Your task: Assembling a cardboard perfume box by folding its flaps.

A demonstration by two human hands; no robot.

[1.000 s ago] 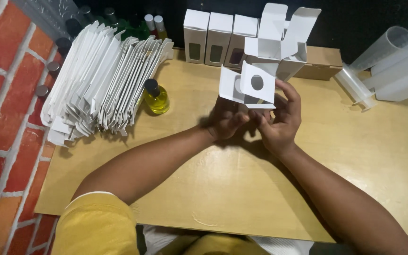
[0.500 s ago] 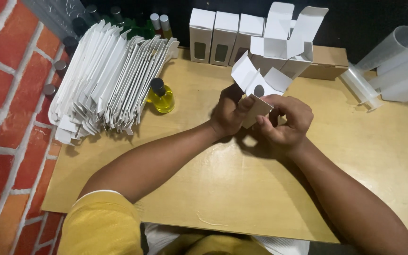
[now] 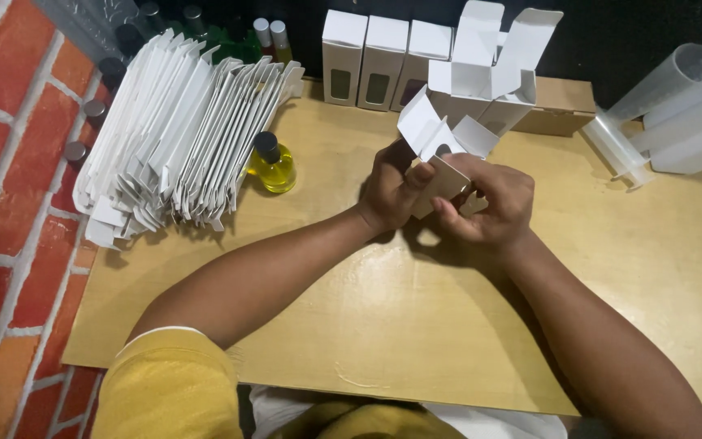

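Both hands, left hand [image 3: 390, 189] and right hand [image 3: 489, 203], now grip the white carton [image 3: 440, 154] mid-bench, flaps tilted since earlier, half-folded.

Open tabletop near the body, clutter along the back and left

Bare wooden table [image 3: 416, 325] lies open below and to the right of both forearms; to the left a fanned stack of flat white cartons [image 3: 172, 130] blocks the way, with a small yellow bottle [image 3: 272, 164] standing just beside it; the back edge is walled by upright white boxes [image 3: 383, 61] and open-flapped boxes [image 3: 497, 73], and clear plastic tubes [image 3: 660, 122] crowd the far right corner
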